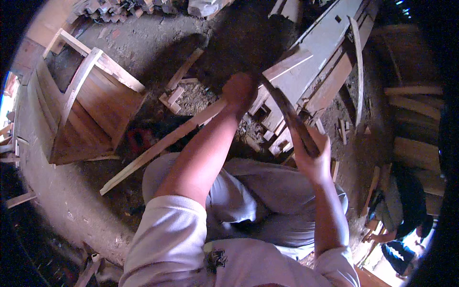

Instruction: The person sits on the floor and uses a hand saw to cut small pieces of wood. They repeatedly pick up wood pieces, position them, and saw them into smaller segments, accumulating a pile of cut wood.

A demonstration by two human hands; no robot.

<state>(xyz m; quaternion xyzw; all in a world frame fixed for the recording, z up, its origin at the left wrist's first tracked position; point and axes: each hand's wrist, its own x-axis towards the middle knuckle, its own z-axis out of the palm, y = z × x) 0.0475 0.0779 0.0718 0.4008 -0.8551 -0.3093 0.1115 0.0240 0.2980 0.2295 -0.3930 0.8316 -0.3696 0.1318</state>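
Note:
My left hand [240, 91] is closed around a long, pale wooden strip [162, 146], whose rough end slants down to the left beside my knee. Past that hand, a pale wood end [289, 65] lies over the bench; I cannot tell if it belongs to the same strip. In my right hand [313, 153] is the dark, curved wooden handle [289, 112] of a tool. The handle's far end reaches up near my left hand, where shadow hides the tool's head.
A slatted wooden frame [91, 110] stands at the left. The long, worn bench [330, 36] runs away to the upper right, with a curved wooden strip [358, 71] beside it. Wood scraps [174, 98] and shavings litter the ground. Another person [404, 205] works at the lower right.

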